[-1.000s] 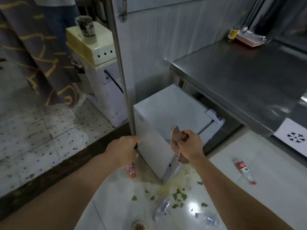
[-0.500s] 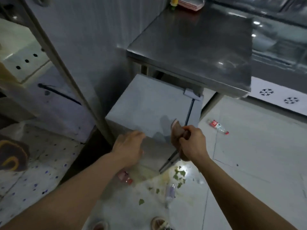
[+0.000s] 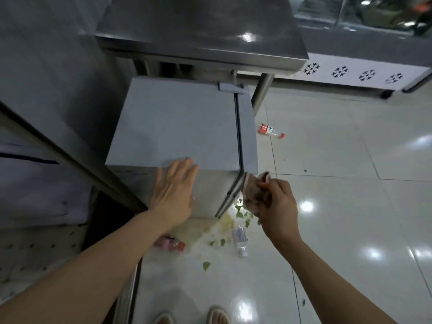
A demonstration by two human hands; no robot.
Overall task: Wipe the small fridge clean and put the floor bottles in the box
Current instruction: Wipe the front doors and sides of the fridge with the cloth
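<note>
A: Where are your hands?
B: Your left hand [image 3: 174, 188] lies flat, fingers straight, on the fridge [image 3: 177, 127] at its near top edge. Your right hand [image 3: 277, 202] grips a brownish cloth [image 3: 253, 195] against the door's near corner

A: And the fridge?
B: It stands on the floor [image 3: 339, 206], partly under the steel worktop [image 3: 205, 31], door closed

A: The bottles?
B: All lying on the floor: one [image 3: 270, 130] beyond the door, red-labelled; one [image 3: 170, 243] by your left forearm; a clear one [image 3: 240, 239] below the cloth, among green scraps [image 3: 243, 213]. No box in view
</note>
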